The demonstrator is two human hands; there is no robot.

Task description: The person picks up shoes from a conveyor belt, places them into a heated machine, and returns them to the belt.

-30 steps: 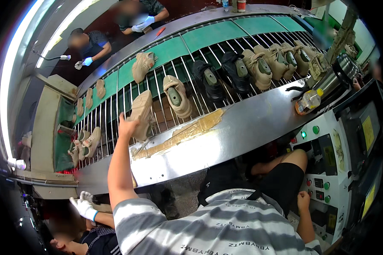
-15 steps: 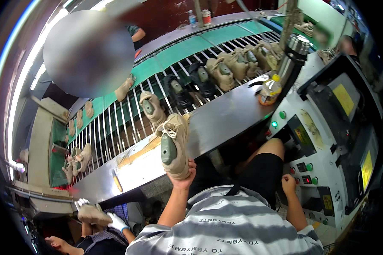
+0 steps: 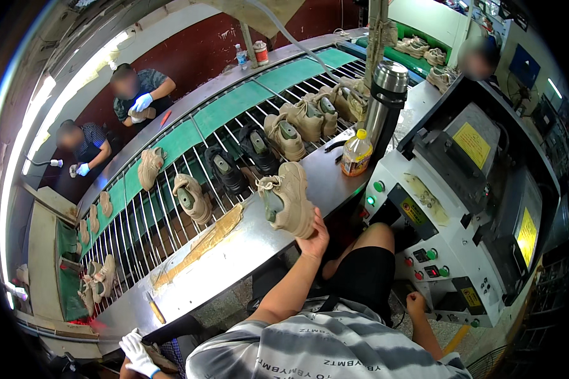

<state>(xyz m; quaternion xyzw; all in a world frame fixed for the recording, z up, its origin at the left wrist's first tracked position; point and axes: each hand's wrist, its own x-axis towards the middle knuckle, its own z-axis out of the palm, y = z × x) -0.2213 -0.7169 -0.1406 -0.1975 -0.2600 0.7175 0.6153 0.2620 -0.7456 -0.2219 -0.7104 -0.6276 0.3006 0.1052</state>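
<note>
My left hand [image 3: 315, 235] is closed around the lower end of a beige lace-up sneaker [image 3: 294, 201], raised above the front edge of the metal bench. A green last fills its opening, which faces left; the toe end points up. My right hand [image 3: 416, 303] hangs low beside the machine's control panel, its fingers curled with nothing seen in them. Nearest beyond the held sneaker are a black shoe [image 3: 226, 172] and a beige shoe [image 3: 193, 201], both on the roller rack with green lasts inside.
A pale machine [image 3: 392, 230] with buttons stands at right. A steel flask [image 3: 385, 104] and a drink bottle [image 3: 356, 153] stand on the bench [image 3: 227, 265], where a yellow-handled tool [image 3: 155, 309] also lies. Two co-workers are across the rack; another's white-gloved hand [image 3: 139, 355] shows lower left.
My view has shifted. The held sneaker has turned in my left hand, from its opening facing me to its opening facing left. My right hand has stayed low by the machine.
</note>
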